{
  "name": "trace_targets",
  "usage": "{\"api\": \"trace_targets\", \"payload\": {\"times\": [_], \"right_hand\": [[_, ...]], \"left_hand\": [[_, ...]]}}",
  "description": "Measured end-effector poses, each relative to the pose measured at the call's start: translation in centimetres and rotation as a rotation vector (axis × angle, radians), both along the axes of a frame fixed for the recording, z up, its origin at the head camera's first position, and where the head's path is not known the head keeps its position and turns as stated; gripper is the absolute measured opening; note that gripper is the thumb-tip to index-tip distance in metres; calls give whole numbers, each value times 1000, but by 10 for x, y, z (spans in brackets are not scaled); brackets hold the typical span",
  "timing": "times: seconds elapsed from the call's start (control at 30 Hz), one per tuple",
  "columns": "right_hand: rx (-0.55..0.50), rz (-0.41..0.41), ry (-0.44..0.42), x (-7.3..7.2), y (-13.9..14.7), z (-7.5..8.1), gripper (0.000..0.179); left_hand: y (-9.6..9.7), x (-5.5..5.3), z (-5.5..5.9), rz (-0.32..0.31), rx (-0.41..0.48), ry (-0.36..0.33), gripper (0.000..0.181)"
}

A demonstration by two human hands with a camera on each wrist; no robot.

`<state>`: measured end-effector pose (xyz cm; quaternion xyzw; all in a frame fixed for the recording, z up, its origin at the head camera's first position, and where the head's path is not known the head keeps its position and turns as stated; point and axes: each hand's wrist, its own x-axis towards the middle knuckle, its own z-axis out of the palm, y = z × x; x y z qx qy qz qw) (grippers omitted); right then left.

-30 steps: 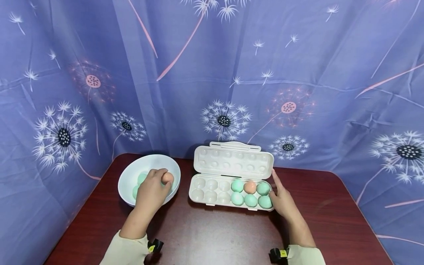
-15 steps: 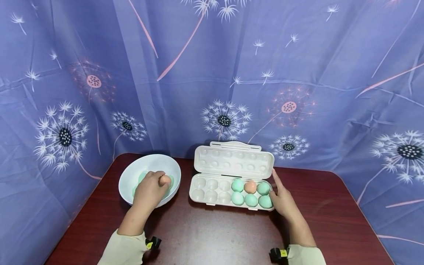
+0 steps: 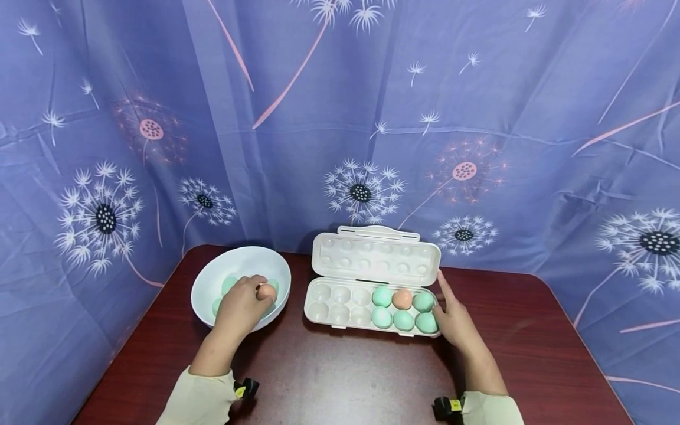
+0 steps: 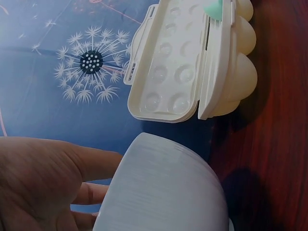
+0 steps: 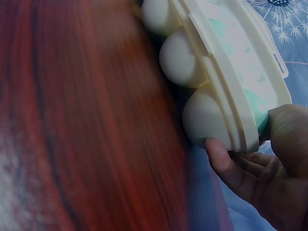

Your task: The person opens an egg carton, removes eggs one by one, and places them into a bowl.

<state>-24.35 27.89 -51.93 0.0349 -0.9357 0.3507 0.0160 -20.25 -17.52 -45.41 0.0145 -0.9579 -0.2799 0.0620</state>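
Over the white bowl [image 3: 204, 294] at the left, my left hand [image 3: 240, 304] pinches a brown-orange egg [image 3: 267, 291] between thumb and fingers. Several green eggs [image 3: 229, 285] lie in the bowl, partly covered by the hand. In the left wrist view the bowl's outer wall [image 4: 166, 187] hides the fingertips and the egg. My right hand [image 3: 455, 323] grips the right end of a white plastic egg carton [image 3: 374, 262] whose lid stands raised. The carton's right half holds several green eggs [image 3: 404, 320] and one brown-orange egg [image 3: 402, 299]; its left cups are bare.
Both vessels stand on a dark red wooden table [image 3: 372, 375], near its back edge. Directly behind hangs a blue cloth with dandelion prints [image 3: 297, 159]. A gap of bare table separates the bowl from the carton. Black wrist cameras [image 3: 246, 389] sit at the cuffs.
The left hand has shifted slightly left and down within the bowl, and the brown-orange egg in its fingers sits a little lower. The right hand stays on the carton's end.
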Motion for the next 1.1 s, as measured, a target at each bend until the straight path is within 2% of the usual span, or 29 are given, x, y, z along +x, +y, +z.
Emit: {"api": "trace_targets", "payload": {"times": [0.23,0.83,1.1], "right_hand": [[-3,2,1,0,-1,1,85],[-1,-1,-6,1,-1,2,84],[-16,-4,-12,1,-2,2,84]], "left_hand": [[1,-1,-4,-13,-10,9,30],[2,-4,-10,-73,-32,41,24],[1,-4,-9,-92,-32,34,10]]}}
